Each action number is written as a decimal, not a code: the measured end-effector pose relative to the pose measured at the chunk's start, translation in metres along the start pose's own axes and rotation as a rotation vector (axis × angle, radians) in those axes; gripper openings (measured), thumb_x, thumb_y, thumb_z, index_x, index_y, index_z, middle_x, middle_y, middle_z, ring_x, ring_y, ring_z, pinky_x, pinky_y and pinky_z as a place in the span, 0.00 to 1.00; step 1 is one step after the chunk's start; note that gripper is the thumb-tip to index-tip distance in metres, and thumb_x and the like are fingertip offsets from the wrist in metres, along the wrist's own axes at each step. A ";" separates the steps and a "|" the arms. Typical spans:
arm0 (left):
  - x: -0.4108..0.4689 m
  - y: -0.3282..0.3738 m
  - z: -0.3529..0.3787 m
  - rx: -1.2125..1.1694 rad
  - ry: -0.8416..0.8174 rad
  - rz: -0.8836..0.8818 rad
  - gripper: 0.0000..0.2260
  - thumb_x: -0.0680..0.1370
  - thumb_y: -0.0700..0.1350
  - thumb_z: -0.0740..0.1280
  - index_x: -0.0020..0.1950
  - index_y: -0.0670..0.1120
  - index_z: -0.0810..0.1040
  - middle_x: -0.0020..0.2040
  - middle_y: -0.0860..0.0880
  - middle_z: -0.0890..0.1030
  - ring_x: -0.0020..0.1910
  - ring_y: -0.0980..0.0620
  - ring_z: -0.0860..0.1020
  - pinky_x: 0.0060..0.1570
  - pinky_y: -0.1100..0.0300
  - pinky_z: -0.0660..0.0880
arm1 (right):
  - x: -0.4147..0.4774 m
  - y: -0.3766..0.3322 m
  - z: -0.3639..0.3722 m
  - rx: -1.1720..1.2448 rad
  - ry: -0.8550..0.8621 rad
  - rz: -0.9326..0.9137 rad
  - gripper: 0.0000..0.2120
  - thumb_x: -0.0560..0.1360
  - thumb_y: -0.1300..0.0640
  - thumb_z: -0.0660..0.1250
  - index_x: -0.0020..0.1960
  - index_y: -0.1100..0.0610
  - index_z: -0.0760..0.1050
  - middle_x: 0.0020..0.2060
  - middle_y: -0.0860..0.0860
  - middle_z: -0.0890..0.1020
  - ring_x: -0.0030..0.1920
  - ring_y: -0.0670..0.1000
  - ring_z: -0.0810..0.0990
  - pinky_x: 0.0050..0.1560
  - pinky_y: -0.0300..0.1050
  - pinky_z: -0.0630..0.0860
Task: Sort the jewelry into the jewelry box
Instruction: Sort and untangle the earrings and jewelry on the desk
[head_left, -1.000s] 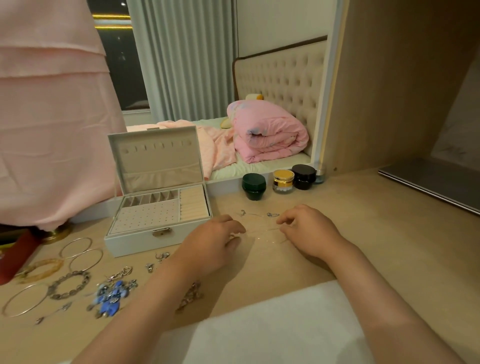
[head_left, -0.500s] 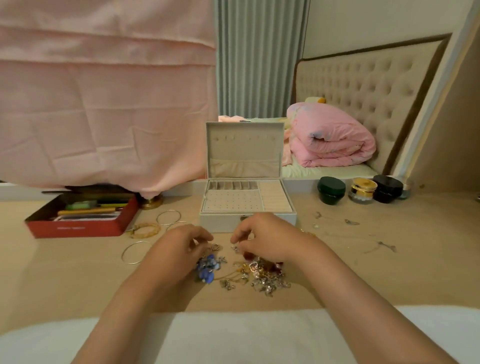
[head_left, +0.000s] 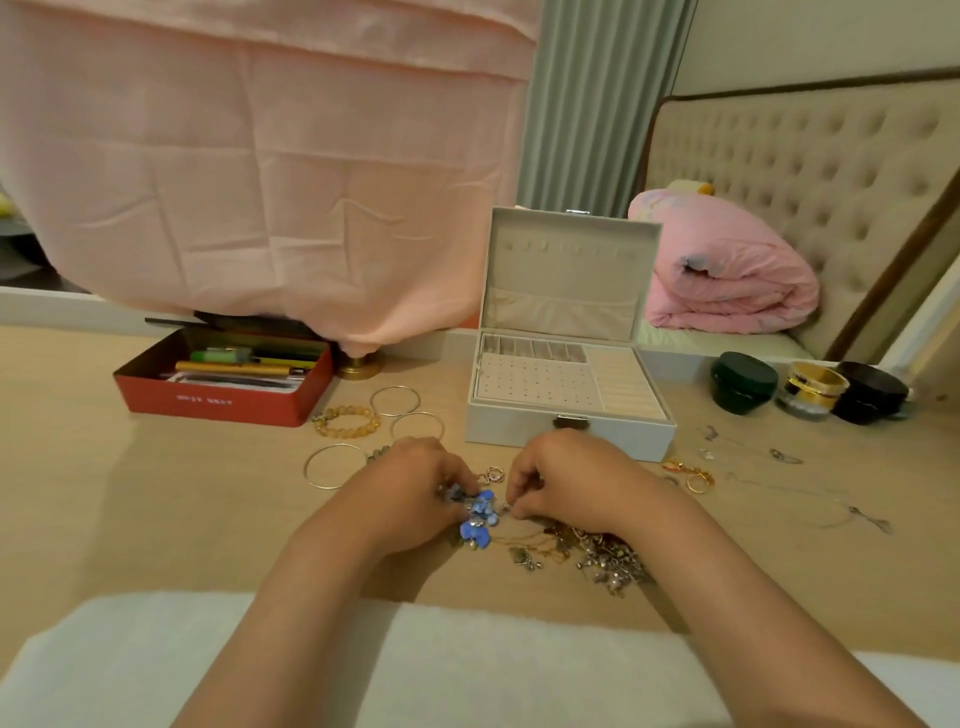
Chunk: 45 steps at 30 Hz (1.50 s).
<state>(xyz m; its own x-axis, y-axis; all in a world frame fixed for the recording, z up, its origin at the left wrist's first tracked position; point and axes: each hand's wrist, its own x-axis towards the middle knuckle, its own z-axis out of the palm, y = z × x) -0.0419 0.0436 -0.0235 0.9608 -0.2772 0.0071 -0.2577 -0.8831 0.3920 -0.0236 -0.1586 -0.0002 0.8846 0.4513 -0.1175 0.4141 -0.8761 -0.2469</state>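
Fingers (head_left: 521, 492) curled tight on both: left hand (head_left: 410, 488) and right hand (head_left: 569, 480) pinched the blue beaded piece (head_left: 479, 515) between them, low over the table (head_left: 156, 493). Tangled jewelry pile (head_left: 597, 556) lay under the right wrist. Open jewelry box (head_left: 566, 400) stood just behind the hands.

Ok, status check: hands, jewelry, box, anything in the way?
Left hand and right hand both pinching the blue piece on the table. Box open, trays look empty. Tangled pile beside right wrist; path to box clear.
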 end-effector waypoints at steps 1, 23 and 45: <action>0.000 0.000 -0.001 0.005 -0.003 -0.008 0.11 0.76 0.54 0.72 0.57 0.62 0.81 0.54 0.56 0.74 0.54 0.56 0.70 0.54 0.59 0.73 | 0.000 0.001 0.000 -0.024 0.002 -0.008 0.04 0.74 0.48 0.74 0.49 0.45 0.84 0.44 0.41 0.84 0.44 0.42 0.80 0.46 0.41 0.76; -0.002 0.029 -0.012 -1.029 0.043 -0.022 0.07 0.81 0.44 0.66 0.54 0.44 0.83 0.34 0.51 0.79 0.34 0.56 0.76 0.40 0.67 0.76 | -0.007 -0.002 -0.029 1.007 0.354 -0.015 0.06 0.80 0.64 0.67 0.54 0.58 0.82 0.40 0.54 0.84 0.30 0.52 0.79 0.25 0.43 0.73; -0.019 0.007 -0.037 -0.793 -0.195 -0.104 0.12 0.83 0.48 0.63 0.46 0.46 0.83 0.30 0.51 0.68 0.28 0.54 0.65 0.33 0.61 0.64 | -0.027 0.020 -0.037 1.467 0.397 0.167 0.06 0.82 0.60 0.64 0.54 0.59 0.79 0.34 0.52 0.76 0.28 0.47 0.74 0.26 0.39 0.76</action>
<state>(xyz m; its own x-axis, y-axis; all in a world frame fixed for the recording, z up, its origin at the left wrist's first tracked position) -0.0579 0.0563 0.0128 0.9218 -0.3340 -0.1967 0.0509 -0.3987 0.9157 -0.0311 -0.1941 0.0335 0.9955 0.0856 -0.0415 -0.0527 0.1326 -0.9898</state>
